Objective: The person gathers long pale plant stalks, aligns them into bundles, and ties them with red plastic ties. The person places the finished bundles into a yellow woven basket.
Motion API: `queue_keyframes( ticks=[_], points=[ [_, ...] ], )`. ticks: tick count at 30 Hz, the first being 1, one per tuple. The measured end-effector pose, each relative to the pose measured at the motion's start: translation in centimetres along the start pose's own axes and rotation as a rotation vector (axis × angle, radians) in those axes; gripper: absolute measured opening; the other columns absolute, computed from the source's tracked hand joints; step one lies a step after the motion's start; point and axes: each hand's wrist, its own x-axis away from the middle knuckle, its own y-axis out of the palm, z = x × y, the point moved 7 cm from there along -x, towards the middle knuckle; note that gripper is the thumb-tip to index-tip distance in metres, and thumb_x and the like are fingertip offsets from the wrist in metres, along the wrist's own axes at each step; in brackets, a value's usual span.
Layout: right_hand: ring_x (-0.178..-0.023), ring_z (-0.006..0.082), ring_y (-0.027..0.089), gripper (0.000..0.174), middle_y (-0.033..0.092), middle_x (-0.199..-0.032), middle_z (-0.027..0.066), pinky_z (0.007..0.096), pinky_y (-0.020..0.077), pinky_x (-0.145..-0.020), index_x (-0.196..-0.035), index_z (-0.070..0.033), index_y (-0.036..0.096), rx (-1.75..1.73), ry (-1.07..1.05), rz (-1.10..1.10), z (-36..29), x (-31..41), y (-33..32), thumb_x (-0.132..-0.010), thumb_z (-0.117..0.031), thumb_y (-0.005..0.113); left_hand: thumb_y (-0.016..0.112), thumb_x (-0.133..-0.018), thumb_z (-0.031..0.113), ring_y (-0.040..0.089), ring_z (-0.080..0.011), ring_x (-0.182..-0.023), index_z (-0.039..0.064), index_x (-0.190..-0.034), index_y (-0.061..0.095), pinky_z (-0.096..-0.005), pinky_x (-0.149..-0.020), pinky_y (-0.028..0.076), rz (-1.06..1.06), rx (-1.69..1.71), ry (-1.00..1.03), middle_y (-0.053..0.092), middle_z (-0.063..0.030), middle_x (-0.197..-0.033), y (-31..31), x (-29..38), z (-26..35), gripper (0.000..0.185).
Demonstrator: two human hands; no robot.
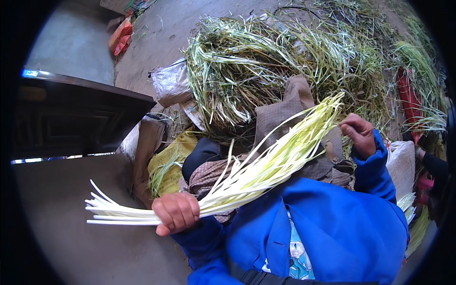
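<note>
My left hand (176,213) is closed around the white stems of a bunch of blanched leafy stalks (263,167). The cut-looking stem ends stick out to the left of the fist. Long pale-yellow leaves slant up to the right across my lap, which a brown checked cloth (272,117) covers. At the leaf tips, my right hand (359,135) has its thumb and forefinger pinched together on what looks like one thin leaf end. The remaining fingers of that hand are curled in.
A large heap of leaf trimmings (245,64) lies ahead on the floor. A dark wooden panel (78,114) stands at left, near a yellow woven sack (178,156). At right are a white sack (402,158), more stalks (408,206) and another person's dark sleeve (433,165).
</note>
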Motion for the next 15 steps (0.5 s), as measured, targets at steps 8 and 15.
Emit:
queue_keyframes(
  ticks=[8, 15],
  points=[
    [-0.077, 0.0266, 0.058, 0.018, 0.058, -0.081, 0.0106, 0.0333, 0.0477, -0.068, -0.086, -0.004, 0.063, 0.332, -0.419, -0.192, -2.7, -0.6, 10.3, -0.069, -0.005, 0.069, 0.062, -0.085, 0.023, 0.047, -0.0131, -0.040, 0.008, -0.066, 0.046, -0.0292, -0.049, 0.044, -0.131, 0.004, -0.015, 0.048, 0.0002, -0.048, 1.4, -0.1, 0.1, 0.029],
    [-0.079, 0.0269, 0.057, 0.018, 0.056, -0.083, 0.0100, 0.0340, 0.0471, -0.068, -0.083, -0.006, 0.062, 0.358, -0.398, -0.359, -3.7, -0.9, 12.0, -0.067, -0.006, 0.070, 0.062, -0.085, 0.022, 0.046, -0.0132, -0.040, 0.008, -0.066, 0.046, -0.0284, -0.050, 0.043, -0.164, -0.004, -0.010, 0.047, 0.0002, -0.048, 1.8, -0.2, 0.0, 0.029]
  ],
)
